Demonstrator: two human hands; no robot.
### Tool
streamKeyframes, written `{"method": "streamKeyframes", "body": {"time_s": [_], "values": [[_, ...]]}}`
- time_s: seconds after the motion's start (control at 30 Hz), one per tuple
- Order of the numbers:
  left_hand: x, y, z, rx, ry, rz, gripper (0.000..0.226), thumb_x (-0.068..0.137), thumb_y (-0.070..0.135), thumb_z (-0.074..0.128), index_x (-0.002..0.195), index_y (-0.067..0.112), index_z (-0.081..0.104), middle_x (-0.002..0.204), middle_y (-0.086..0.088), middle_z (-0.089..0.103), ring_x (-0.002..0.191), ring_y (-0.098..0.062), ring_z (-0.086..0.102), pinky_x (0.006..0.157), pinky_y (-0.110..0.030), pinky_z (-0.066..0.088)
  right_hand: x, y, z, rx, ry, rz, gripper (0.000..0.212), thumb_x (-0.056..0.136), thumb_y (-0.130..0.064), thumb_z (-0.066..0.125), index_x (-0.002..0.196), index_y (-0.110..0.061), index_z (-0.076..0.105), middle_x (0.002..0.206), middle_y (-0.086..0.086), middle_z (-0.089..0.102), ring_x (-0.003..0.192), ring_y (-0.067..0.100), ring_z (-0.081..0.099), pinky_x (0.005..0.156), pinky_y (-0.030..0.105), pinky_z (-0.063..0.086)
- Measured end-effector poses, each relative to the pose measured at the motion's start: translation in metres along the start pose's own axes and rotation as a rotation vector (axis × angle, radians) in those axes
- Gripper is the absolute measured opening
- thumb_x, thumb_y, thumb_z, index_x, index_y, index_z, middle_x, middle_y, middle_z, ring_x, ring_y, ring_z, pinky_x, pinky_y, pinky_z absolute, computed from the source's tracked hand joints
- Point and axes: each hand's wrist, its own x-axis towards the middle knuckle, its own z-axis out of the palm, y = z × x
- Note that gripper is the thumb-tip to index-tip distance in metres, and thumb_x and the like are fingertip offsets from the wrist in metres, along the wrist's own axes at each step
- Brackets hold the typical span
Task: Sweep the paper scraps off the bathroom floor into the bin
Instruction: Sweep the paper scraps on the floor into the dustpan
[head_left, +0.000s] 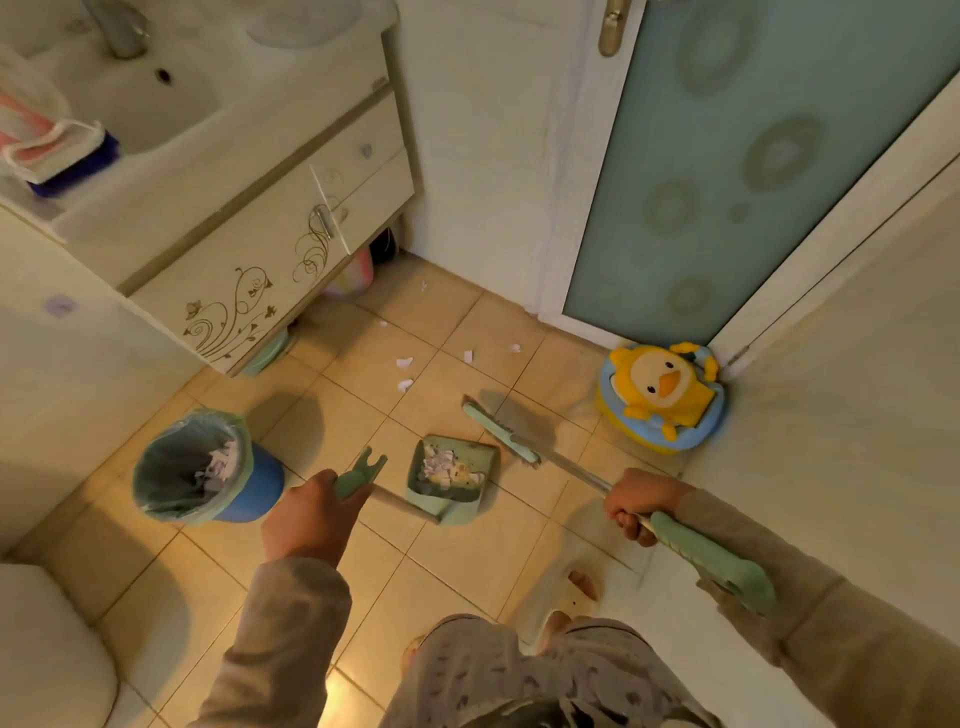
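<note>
My left hand (306, 519) grips the green handle of a long-handled dustpan (452, 480) that stands on the tiled floor with a heap of paper scraps inside. My right hand (636, 506) is closed around the metal shaft of a green broom, whose head (501, 434) rests on the floor just right of the dustpan. Several white paper scraps (404, 362) lie on the tiles beyond the broom, toward the cabinet and door. A blue bin (205, 467) with a green liner stands left of the dustpan and holds some scraps.
A sink cabinet (249, 260) fills the upper left, a frosted glass door (727, 171) the upper right. A yellow duck potty (662, 397) sits in the right corner. A toilet edge (52, 649) shows at lower left. My slippered feet (576, 592) are near the bottom.
</note>
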Motion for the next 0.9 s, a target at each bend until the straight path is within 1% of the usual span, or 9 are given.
{"method": "streamKeyframes", "body": {"time_s": [0.1, 0.17, 0.27, 0.37, 0.4, 0.43, 0.53, 0.7, 0.9], "values": [[0.006, 0.032, 0.004, -0.005, 0.013, -0.054, 0.039, 0.086, 0.05, 0.055, 0.087, 0.012, 0.064, 0.061, 0.002, 0.051, 0.06, -0.02, 0.054, 0.055, -0.024, 0.04, 0.006, -0.002, -0.039, -0.018, -0.034, -0.01, 0.038, 0.086, 0.004, 0.038, 0.051, -0.009, 0.033, 0.027, -0.003, 0.038, 0.02, 0.005, 0.036, 0.036, 0.007, 0.03], [0.008, 0.053, 0.006, -0.018, 0.016, -0.088, 0.039, 0.086, 0.05, 0.055, 0.087, 0.012, 0.064, 0.063, 0.001, 0.053, 0.062, -0.022, 0.055, 0.056, -0.026, 0.041, 0.01, -0.001, -0.06, -0.042, -0.045, -0.021, 0.04, 0.086, 0.003, 0.039, 0.05, -0.012, 0.029, 0.028, -0.005, 0.038, 0.023, 0.005, 0.035, 0.036, 0.01, 0.029], [0.013, 0.078, 0.007, -0.013, 0.025, -0.12, 0.038, 0.086, 0.049, 0.054, 0.088, 0.012, 0.064, 0.062, 0.002, 0.049, 0.061, -0.021, 0.051, 0.053, -0.025, 0.035, 0.019, -0.008, -0.086, -0.084, -0.043, -0.028, 0.044, 0.086, 0.002, 0.04, 0.048, -0.015, 0.025, 0.029, -0.005, 0.037, 0.024, 0.005, 0.035, 0.036, 0.012, 0.029], [0.023, 0.097, 0.006, -0.029, 0.041, -0.136, 0.037, 0.086, 0.049, 0.055, 0.089, 0.013, 0.064, 0.061, 0.002, 0.049, 0.06, -0.02, 0.05, 0.052, -0.024, 0.034, 0.031, -0.019, -0.106, -0.173, -0.032, -0.023, 0.047, 0.085, 0.0, 0.042, 0.042, -0.014, 0.028, 0.033, 0.0, 0.036, 0.033, 0.012, 0.034, 0.04, 0.014, 0.028], [0.029, 0.103, 0.005, -0.037, 0.043, -0.14, 0.037, 0.086, 0.048, 0.056, 0.089, 0.012, 0.064, 0.062, 0.001, 0.05, 0.06, -0.02, 0.051, 0.053, -0.024, 0.035, 0.037, -0.023, -0.113, -0.199, -0.028, -0.028, 0.049, 0.084, 0.0, 0.043, 0.039, -0.014, 0.029, 0.031, -0.001, 0.036, 0.033, 0.012, 0.034, 0.041, 0.013, 0.028], [0.036, 0.108, 0.005, -0.041, 0.045, -0.141, 0.037, 0.086, 0.048, 0.056, 0.089, 0.012, 0.064, 0.063, 0.001, 0.051, 0.061, -0.02, 0.052, 0.054, -0.025, 0.037, 0.042, -0.028, -0.121, -0.208, -0.023, -0.018, 0.05, 0.084, 0.0, 0.043, 0.038, -0.015, 0.028, 0.028, -0.002, 0.036, 0.03, 0.011, 0.035, 0.04, 0.012, 0.029], [0.06, 0.121, 0.003, -0.048, 0.046, -0.141, 0.037, 0.085, 0.048, 0.057, 0.089, 0.012, 0.064, 0.065, -0.001, 0.053, 0.063, -0.021, 0.052, 0.055, -0.026, 0.038, 0.054, -0.049, -0.144, -0.189, -0.005, -0.004, 0.045, 0.085, 0.001, 0.041, 0.046, -0.014, 0.026, 0.024, -0.005, 0.036, 0.02, 0.007, 0.036, 0.036, 0.007, 0.031], [0.107, 0.135, -0.003, -0.102, 0.041, -0.181, 0.036, 0.084, 0.05, 0.058, 0.088, 0.015, 0.065, 0.06, 0.003, 0.049, 0.062, -0.019, 0.052, 0.053, -0.023, 0.035, 0.071, -0.086, -0.177, -0.215, 0.017, -0.017, 0.043, 0.086, 0.004, 0.041, 0.047, -0.011, 0.028, 0.023, -0.004, 0.035, 0.019, 0.006, 0.036, 0.036, 0.007, 0.031], [0.147, 0.17, -0.01, -0.044, -0.008, -0.131, 0.035, 0.083, 0.053, 0.057, 0.087, 0.018, 0.063, 0.068, 0.002, 0.056, 0.067, -0.02, 0.06, 0.06, -0.028, 0.049, 0.089, -0.125, -0.217, -0.265, 0.042, -0.064, 0.047, 0.087, 0.003, 0.045, 0.044, -0.009, 0.031, 0.023, -0.002, 0.036, 0.023, 0.01, 0.037, 0.036, 0.012, 0.032]]}}
